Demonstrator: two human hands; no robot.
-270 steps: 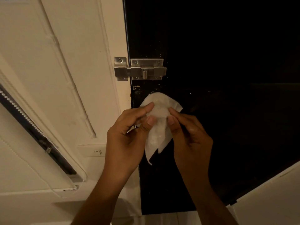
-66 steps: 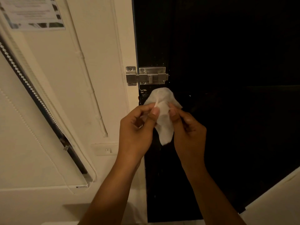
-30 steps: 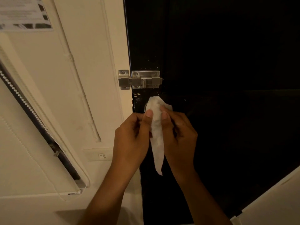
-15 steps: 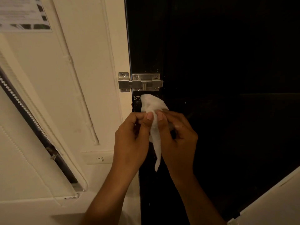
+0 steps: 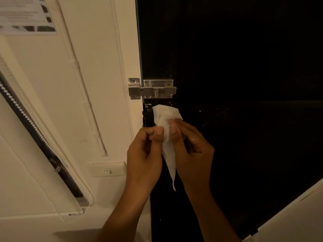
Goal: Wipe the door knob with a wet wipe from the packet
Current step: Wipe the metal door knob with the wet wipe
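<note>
A white wet wipe [image 5: 166, 117] is draped over something on the dark door [image 5: 244, 84], just below the metal slide bolt [image 5: 152, 89]. The door knob itself is hidden under the wipe. My left hand [image 5: 145, 154] and my right hand [image 5: 192, 151] both pinch the wipe with thumb and fingers at its middle. A narrow tail of the wipe hangs down between my wrists. The packet is not in view.
A cream door frame and wall with a cable conduit [image 5: 83, 102] lie to the left. A wall switch [image 5: 107, 170] sits beside my left hand. A window blind [image 5: 35, 137] runs along the left. A pale surface [image 5: 297, 215] fills the bottom right corner.
The wipe has gone from spread open between my fingers to bunched over the spot below the bolt. Both hands have drawn close together, pinching it there.
</note>
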